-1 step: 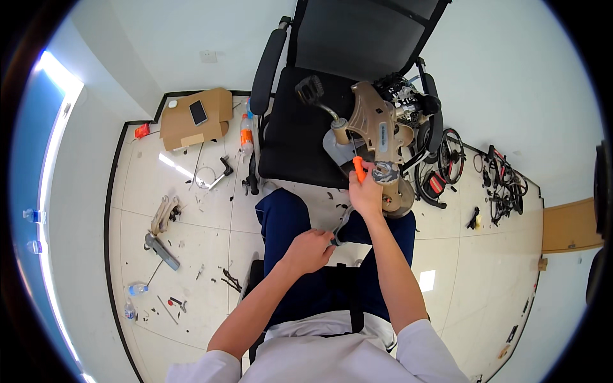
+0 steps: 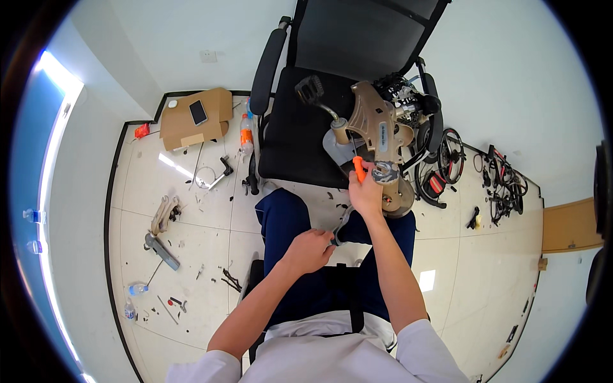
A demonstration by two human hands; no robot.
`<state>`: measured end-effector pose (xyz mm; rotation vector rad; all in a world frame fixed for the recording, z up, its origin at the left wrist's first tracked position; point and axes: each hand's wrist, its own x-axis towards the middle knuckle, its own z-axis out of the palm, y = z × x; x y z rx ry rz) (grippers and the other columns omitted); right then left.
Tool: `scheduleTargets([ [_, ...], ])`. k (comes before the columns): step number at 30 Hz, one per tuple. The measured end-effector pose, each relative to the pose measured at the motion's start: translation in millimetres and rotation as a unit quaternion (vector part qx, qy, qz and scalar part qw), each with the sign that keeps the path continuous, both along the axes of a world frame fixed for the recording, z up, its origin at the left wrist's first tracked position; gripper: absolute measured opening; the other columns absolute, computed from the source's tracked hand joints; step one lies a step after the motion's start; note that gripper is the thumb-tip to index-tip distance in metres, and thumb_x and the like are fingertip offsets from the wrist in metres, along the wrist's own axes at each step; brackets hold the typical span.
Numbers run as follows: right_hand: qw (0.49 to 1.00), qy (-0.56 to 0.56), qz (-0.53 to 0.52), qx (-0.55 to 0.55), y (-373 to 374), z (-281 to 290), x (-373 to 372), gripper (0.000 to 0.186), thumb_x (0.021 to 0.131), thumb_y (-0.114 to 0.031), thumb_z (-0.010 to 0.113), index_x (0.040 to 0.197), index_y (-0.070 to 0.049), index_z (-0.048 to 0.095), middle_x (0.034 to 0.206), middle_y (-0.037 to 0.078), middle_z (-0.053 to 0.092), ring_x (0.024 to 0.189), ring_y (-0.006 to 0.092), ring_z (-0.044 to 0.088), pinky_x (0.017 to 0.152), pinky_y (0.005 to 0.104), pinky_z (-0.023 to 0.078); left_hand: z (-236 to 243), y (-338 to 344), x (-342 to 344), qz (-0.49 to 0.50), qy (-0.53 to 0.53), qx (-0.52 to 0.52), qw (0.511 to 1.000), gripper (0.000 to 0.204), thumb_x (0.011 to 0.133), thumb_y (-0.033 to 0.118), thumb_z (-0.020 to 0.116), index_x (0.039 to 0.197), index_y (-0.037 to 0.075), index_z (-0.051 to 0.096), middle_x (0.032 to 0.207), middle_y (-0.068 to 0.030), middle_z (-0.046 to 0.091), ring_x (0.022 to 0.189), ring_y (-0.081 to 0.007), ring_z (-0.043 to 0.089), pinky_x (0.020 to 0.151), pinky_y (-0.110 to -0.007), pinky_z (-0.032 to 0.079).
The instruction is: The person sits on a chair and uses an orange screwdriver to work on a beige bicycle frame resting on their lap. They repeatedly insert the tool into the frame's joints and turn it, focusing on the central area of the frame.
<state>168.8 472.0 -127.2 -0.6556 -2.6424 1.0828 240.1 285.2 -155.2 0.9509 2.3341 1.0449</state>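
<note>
orange screwdriver (image 2: 359, 168) sits in curled right-hand fingers (image 2: 369, 177).

Bright room, and the strongest light is blazing along the edge of the bluish pane (image 2: 30, 153) at far left, blown out to pure white! Down on the glossy floor (image 2: 485, 274), a hard glare patch right, a slanting streak left. Shadows are soft; the chair (image 2: 294, 140) sinks to near black. The orange handle (image 2: 359, 170) reads crisp, while walls (image 2: 179, 32) bow outward and corners drop into blackness.
</note>
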Motion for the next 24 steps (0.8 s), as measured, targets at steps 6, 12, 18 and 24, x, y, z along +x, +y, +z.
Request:
scheduleTargets([
  [6,1.0,-0.006,-0.009,-0.007,-1.3,0.6,0.3,0.041,0.089,-0.014,0.061,0.122,0.007,0.049,0.12,0.024,0.055,0.111,0.0363,0.056,0.099,0.0405,0.042,-1.0,-0.4,-0.3,0.012,-0.002,0.017,1.0,0.026,0.087,0.02,0.062,0.107,0.004,0.062,0.095,-0.0166,0.066,0.093,-0.0344,0.063,0.081,-0.043,0.051],
  [12,1.0,0.0,-0.003,0.03,5.5,-9.3,2.5,0.042,0.09,-0.02,0.062,0.124,0.002,0.048,0.118,0.023,0.059,0.11,0.0382,0.059,0.096,0.0419,0.044,3.0,0.1,-1.6,0.008,-0.009,0.011,1.0,0.025,0.088,0.02,0.062,0.107,0.004,0.062,0.096,-0.0172,0.066,0.094,-0.0346,0.063,0.082,-0.042,0.051],
  [18,0.871,-0.052,-0.086,-0.481,21.2,23.5,-3.1,0.026,0.092,-0.011,0.061,0.114,-0.002,0.053,0.096,0.013,0.06,0.066,0.0145,0.054,0.045,0.0252,0.045,-5.4,-1.7,2.8,0.012,-0.004,0.008,1.0,0.027,0.087,0.02,0.063,0.109,0.005,0.062,0.096,-0.017,0.067,0.093,-0.0345,0.064,0.082,-0.042,0.052],
  [24,0.651,0.057,-0.105,-0.75,62.1,3.3,-3.3,0.018,0.093,-0.014,0.06,0.109,-0.009,0.054,0.084,0.006,0.055,0.049,0.0053,0.037,0.035,0.0174,0.02,-1.0,1.4,1.9,0.005,0.011,0.018,1.0,0.026,0.087,0.021,0.063,0.107,0.005,0.064,0.096,-0.0165,0.067,0.092,-0.0345,0.064,0.081,-0.042,0.052],
])
